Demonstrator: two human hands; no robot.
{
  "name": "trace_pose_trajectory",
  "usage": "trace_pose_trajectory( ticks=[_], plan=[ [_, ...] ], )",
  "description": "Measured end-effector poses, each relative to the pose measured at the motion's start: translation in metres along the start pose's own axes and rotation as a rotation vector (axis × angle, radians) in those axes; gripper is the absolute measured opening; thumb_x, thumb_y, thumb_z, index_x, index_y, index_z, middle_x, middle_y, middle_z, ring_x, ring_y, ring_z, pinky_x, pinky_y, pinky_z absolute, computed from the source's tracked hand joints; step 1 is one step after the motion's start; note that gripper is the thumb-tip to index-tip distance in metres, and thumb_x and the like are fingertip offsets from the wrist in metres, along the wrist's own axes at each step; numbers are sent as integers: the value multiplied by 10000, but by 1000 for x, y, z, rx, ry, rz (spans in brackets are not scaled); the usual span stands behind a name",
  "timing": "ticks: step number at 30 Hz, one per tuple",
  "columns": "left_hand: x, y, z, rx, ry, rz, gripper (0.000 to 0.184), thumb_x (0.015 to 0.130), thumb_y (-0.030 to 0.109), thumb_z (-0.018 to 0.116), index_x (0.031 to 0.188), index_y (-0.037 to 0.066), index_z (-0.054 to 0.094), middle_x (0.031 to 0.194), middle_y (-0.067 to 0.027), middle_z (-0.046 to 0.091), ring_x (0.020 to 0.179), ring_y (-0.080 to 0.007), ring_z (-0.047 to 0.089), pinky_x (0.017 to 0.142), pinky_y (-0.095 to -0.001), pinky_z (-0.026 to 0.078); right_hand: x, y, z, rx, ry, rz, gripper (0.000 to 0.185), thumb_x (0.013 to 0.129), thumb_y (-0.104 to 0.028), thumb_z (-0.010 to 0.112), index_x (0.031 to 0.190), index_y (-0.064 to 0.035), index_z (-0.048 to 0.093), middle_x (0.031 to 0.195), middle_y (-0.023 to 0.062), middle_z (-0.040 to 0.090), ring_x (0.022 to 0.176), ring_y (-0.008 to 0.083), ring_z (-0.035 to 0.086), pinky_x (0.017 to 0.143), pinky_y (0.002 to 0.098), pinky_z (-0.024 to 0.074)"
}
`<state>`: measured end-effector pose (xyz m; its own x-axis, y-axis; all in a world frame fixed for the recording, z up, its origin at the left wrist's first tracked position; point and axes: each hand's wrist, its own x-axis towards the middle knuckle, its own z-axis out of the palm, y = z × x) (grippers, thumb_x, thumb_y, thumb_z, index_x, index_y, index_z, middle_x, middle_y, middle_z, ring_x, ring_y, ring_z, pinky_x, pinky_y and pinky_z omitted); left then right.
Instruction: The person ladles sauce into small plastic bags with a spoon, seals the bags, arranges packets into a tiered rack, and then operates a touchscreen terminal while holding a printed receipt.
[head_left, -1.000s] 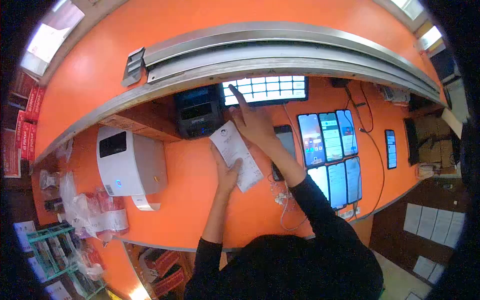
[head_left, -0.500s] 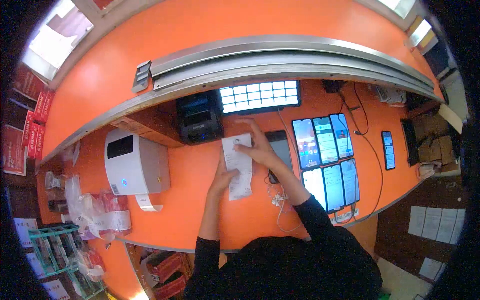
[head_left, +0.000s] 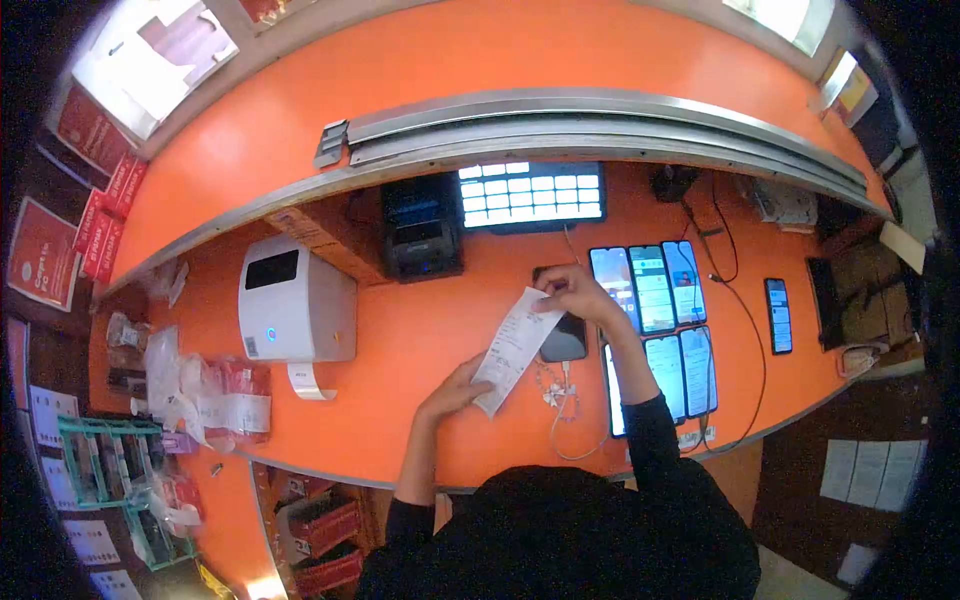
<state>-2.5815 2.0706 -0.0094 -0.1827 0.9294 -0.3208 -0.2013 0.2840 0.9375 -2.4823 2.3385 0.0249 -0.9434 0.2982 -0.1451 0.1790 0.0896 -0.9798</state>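
A long white printed receipt (head_left: 513, 343) slants between my two hands above the orange counter. My left hand (head_left: 455, 390) grips its lower end, thumb lying over the paper. At the upper right end, the bent fingers of my right hand (head_left: 578, 294) pinch the paper. Beneath my right hand lies a dark phone (head_left: 565, 342), partly covered, with a white cable plugged into its lower edge. Just right of that hand, several lit phones (head_left: 655, 285) lie in two rows; my right forearm hides part of the lower row.
A white label printer (head_left: 300, 305) stands to the left, a black receipt printer (head_left: 420, 235) and a lit tablet (head_left: 535, 195) behind. Another phone (head_left: 777, 315) lies at the right among cables. A metal-edged raised shelf (head_left: 600, 125) crosses the back. Plastic-wrapped packs (head_left: 235, 400) sit at left.
The receipt has swung from nearly upright to slanting up to the right and is pulled straighter. My right hand has moved right and down; my left hand has moved slightly down. The view has shifted somewhat.
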Motion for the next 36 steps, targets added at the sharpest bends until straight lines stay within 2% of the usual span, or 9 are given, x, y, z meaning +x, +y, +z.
trace_pose_trajectory(
  ticks=[8, 11, 15, 17, 23, 25, 26, 30, 36],
  plan=[
    [-60, 1, 6, 67, 266, -65, 510, 844, 71, 574, 1317, -29, 409, 1220, -100, 544, 1147, -173, 494, 989, -320, 386, -16, -7, 18, 0, -69, -117, 152, 711, -59, 739, 854, -16, 717, 779, 50, 690, 736, 108, 622, 679, 251, 492],
    [-65, 8, 4, 264, 136, 121, 509, 857, 116, 607, 1311, -15, 420, 1197, -90, 549, 1107, -162, 508, 965, -316, 401, -24, -31, 37, -17, -187, -109, 125, 747, -29, 707, 869, -7, 706, 797, 54, 693, 749, 113, 632, 696, 262, 507],
    [-51, 37, 21, 140, 27, 62, 572, 864, 206, 630, 1340, 1, 388, 1182, -99, 558, 1043, -185, 552, 939, -318, 432, -24, -44, 68, -45, -321, -261, 119, 747, -10, 696, 864, 8, 691, 823, 66, 688, 781, 126, 632, 711, 267, 498],
    [-44, 48, 30, -234, 114, -94, 514, 869, 192, 613, 1305, 15, 405, 1036, -91, 597, 886, -178, 601, 815, -324, 510, -21, -45, 73, -57, -330, -279, 111, 754, -12, 683, 864, 5, 689, 811, 76, 683, 790, 132, 634, 714, 268, 496],
    [-45, 22, 31, -643, 135, -109, 288, 868, 112, 566, 1134, 50, 474, 707, -71, 528, 674, -207, 575, 576, -373, 539, 5, -18, 58, -127, -28, -186, 149, 825, 30, 583, 950, 15, 663, 794, 79, 655, 701, 133, 622, 641, 252, 499],
    [-49, 3, 24, -674, 182, -103, 290, 874, 121, 554, 1144, 53, 474, 690, -69, 510, 650, -210, 562, 578, -362, 519, 23, -3, 46, -126, 344, -198, 242, 829, -42, 595, 1066, -57, 640, 811, 103, 675, 637, 188, 655, 655, 320, 508],
    [-53, -7, 21, -705, 232, -106, 293, 879, 129, 542, 1155, 55, 474, 673, -67, 491, 625, -213, 549, 579, -351, 499, 30, 3, 35, -287, 317, -74, 394, 868, -97, 563, 1259, -127, 518, 827, 112, 669, 694, 239, 667, 660, 374, 510],
    [-65, -52, 0, -934, 157, 51, 376, 874, 215, 540, 1214, 72, 465, 648, -55, 466, 590, -213, 519, 612, -353, 474, 42, -9, 21, -534, 450, -171, 533, 910, -219, 521, 1402, -244, 317, 763, 161, 642, 749, 329, 644, 679, 432, 500],
    [-56, -35, 3, -1010, 55, 99, 459, 863, 226, 537, 1285, 79, 430, 637, -56, 427, 580, -204, 496, 615, -358, 471, 55, -14, 19, -634, 532, -324, 546, 891, -201, 536, 1395, -245, 330, 665, 202, 586, 651, 362, 620, 600, 486, 488]
  ],
)
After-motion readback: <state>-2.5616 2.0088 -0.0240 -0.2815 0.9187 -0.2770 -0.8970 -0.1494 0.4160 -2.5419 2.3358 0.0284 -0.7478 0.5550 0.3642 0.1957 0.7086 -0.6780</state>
